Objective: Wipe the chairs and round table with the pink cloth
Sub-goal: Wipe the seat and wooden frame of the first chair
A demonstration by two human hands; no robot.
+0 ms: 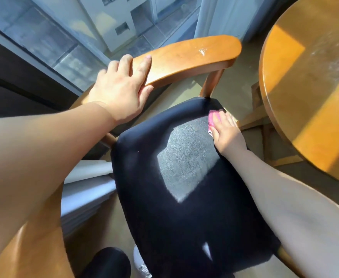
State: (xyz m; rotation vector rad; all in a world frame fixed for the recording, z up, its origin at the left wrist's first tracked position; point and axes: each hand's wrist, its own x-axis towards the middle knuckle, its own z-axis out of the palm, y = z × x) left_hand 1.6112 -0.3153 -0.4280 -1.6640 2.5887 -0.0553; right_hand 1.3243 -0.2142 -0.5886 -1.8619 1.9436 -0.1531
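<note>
A wooden chair with a black padded seat fills the middle of the view. Its curved wooden armrest runs across the top and carries a white fleck near its far end. My left hand rests flat on that armrest, fingers straight. My right hand presses the pink cloth onto the far right corner of the seat; most of the cloth is hidden under my fingers. The round wooden table stands at the right, streaked with dust in the sunlight.
A large window with a pale curtain lies behind the chair. White folded material sits on the floor to the left of the seat. My dark trouser leg and shoe show at the bottom.
</note>
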